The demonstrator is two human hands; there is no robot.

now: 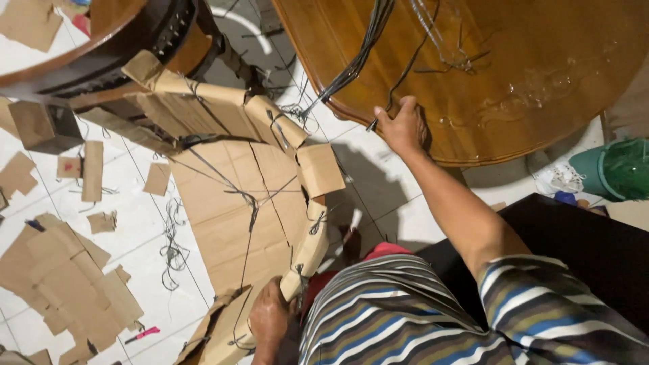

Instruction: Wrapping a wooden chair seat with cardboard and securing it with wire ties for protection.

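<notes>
The cardboard-wrapped round piece (250, 203) stands on the tiled floor (142, 270), left of the person. The left hand (270, 318) grips its near edge; the right hand (403, 125) rests on the rim of the wooden table (527, 74) — further off, to the right. Black cords (351, 64) trail from the tabletop towards the wrapped piece. Cardboard scraps (67, 284) lie scattered at the left.

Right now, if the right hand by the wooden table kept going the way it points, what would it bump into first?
The right hand already rests at the edge of the wooden table, so it would probably meet the dark wires lying on the tabletop first, though depth is hard to judge.
</notes>
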